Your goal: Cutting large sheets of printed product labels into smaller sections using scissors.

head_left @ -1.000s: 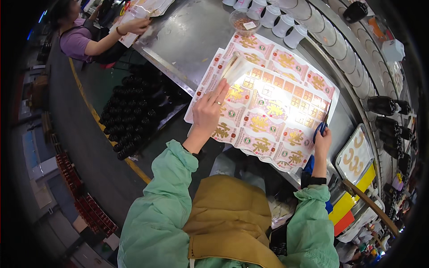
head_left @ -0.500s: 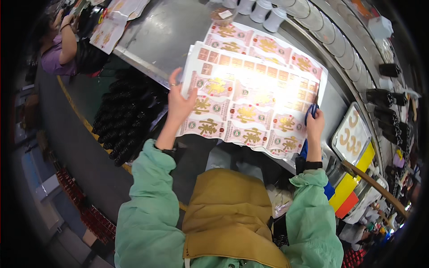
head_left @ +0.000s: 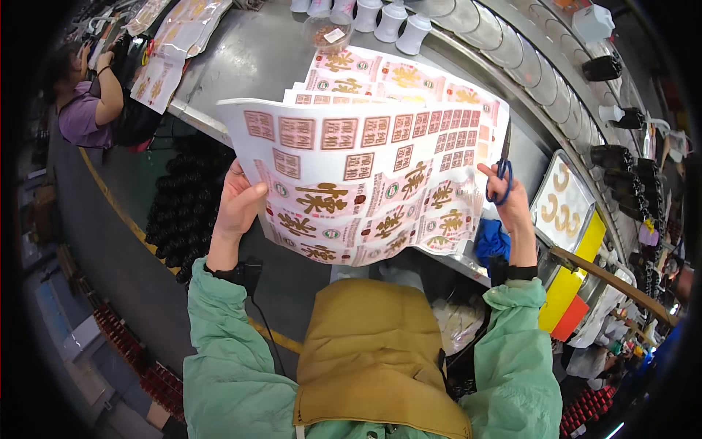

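Note:
A large, thin printed sheet (head_left: 322, 162) with pink labels, gold characters and small stamp-like squares is raised and curved in front of me. My left hand (head_left: 240, 203) pinches its left edge between thumb and fingers. Blue-handled scissors (head_left: 500, 183) are in my right hand (head_left: 516, 208), their dark blades pointing away from me beside the sheet's right edge. A finger of that hand lies close to the sheet; whether it touches I cannot tell. Beneath and beyond, more printed sheets (head_left: 406, 75) of similar design lie on the metal table (head_left: 248, 51).
White containers (head_left: 390, 22) and a clear tub (head_left: 329, 35) of brown bits stand at the far side. A tray (head_left: 579, 192) with gold crescents sits right, near a blue cloth (head_left: 493, 245). Dark stacked items (head_left: 183, 205) are at lower left. Another person (head_left: 102, 110) works far left.
The top sheet has been lifted off the stack and drawn left and toward me, bending into a curve. My left hand has moved left and nearer me with its edge; the scissors remain in my right hand.

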`<move>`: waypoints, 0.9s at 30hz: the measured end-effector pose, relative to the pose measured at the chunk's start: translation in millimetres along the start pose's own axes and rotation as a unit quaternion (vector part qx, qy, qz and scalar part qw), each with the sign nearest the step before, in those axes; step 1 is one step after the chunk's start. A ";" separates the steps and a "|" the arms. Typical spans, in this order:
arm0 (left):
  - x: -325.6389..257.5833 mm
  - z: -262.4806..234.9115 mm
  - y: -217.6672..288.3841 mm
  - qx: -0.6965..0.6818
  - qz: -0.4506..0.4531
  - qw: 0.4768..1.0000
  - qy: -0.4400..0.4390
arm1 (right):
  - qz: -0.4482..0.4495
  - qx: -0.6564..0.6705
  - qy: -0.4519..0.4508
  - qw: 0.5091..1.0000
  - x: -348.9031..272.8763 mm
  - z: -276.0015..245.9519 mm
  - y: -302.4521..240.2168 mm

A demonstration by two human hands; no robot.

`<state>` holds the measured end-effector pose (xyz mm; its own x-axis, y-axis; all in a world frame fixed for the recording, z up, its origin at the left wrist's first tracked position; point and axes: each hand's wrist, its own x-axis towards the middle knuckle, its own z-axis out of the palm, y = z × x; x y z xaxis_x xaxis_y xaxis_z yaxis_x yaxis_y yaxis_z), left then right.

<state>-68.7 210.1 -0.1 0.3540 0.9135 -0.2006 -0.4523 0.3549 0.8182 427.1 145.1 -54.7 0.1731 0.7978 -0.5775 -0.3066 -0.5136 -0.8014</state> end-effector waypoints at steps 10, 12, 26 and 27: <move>-21.2 38.3 46.6 0.201 0.009 0.979 -0.012 | -0.086 -0.099 0.080 0.988 48.2 13.6 11.9; -29.2 58.5 55.4 0.195 0.042 0.978 0.053 | -0.048 -0.122 -0.018 0.991 46.8 21.9 11.4; -38.1 58.2 102.8 0.160 0.133 0.978 -0.015 | -0.136 0.124 0.056 0.981 -21.1 3.0 -40.3; -35.2 42.9 100.6 0.191 0.121 0.974 -0.017 | -0.161 0.107 0.049 0.980 -27.4 -1.0 -52.9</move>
<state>-91.6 205.2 112.4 0.3039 0.9520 0.0357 -0.1897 0.0237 0.9816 439.5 150.1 3.3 0.3800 0.8678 -0.3202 -0.4080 -0.1534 -0.9000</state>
